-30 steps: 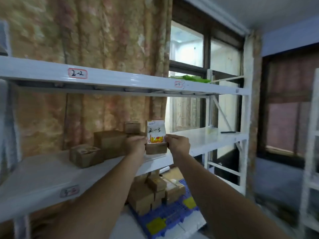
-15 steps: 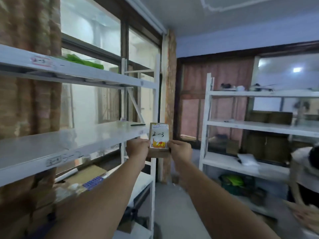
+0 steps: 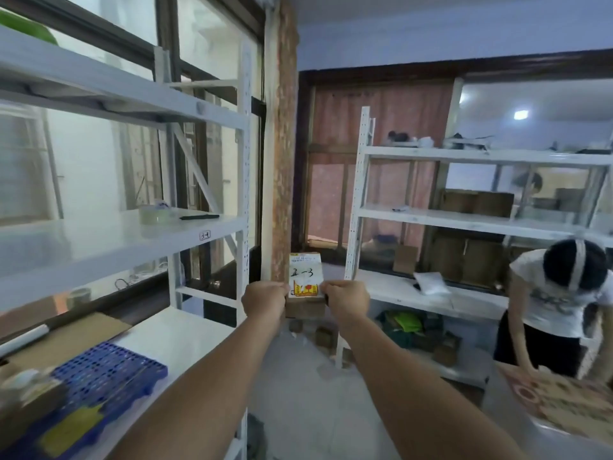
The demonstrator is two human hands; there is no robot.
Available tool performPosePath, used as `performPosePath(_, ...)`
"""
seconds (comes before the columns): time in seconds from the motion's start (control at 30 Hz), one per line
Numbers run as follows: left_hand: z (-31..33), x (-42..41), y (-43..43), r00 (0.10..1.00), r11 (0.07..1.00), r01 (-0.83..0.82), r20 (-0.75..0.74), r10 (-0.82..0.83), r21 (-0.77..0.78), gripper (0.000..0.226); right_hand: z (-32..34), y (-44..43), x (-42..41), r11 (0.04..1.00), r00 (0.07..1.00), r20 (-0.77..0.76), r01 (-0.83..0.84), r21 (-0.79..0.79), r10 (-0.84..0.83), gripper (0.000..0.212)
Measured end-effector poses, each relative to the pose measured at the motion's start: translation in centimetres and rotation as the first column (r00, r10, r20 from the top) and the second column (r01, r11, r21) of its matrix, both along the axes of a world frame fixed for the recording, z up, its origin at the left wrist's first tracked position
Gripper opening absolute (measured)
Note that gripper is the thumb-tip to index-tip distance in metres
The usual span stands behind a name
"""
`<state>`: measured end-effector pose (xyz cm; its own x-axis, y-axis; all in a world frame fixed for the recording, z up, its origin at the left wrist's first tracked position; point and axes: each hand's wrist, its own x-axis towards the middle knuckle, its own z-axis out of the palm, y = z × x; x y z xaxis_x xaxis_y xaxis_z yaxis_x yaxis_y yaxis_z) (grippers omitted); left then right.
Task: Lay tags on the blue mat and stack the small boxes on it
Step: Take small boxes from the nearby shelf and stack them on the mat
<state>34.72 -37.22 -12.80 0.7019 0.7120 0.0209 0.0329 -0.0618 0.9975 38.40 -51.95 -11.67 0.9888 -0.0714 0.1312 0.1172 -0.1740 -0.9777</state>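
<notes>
One upright tag (image 3: 306, 275) between hands.

We hold both arms stretched forward at chest height, forearms bare and converging toward the middle. Our left hand (image 3: 265, 302) and right hand (image 3: 346, 302) are curled into loose fists, knuckles up and level, pinching between them a small box (image 3: 305, 308) with a tag (image 3: 306, 275).
</notes>
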Motion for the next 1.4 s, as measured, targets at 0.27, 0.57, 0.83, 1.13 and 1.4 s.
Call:
performPosePath(0.27,-4.1,7.2,10.6,0.963,0.981,-0.193,-0.194,0.186,-0.02,0.028,-4.8,11.9,9.4,0.984,0.985,-0.102,-0.146,-0.1,0.136,0.009)
performPosePath(0.57,-10.9,8.5,24.6,0.879,0.919,-0.385,-0.337,0.338,-0.083,0.019,-10.7,27.8,14.1,0.904,0.898,-0.243,-0.406,-0.132,0.367,0.008)
performPosePath(0.83,-15.1,3.1,35.8,0.725,0.827,-0.539,-0.413,0.551,0.157,0.02,-15.9,41.9,11.0,0.747,0.798,-0.241,-0.603,-0.28,0.553,0.013)
performPosePath(1.13,-21.2,0.5,42.8,0.478,0.628,-0.653,-0.413,0.776,0.423,0.041,-20.3,52.3,9.1,0.488,0.569,-0.235,-0.811,-0.323,0.788,0.019)
performPosePath(1.4,-25.8,1.4,44.1,0.499,0.708,-0.429,-0.506,0.704,0.561,0.036,-26.5,58.7,9.7,0.339,0.418,-0.284,-0.896,-0.289,0.863,0.019)
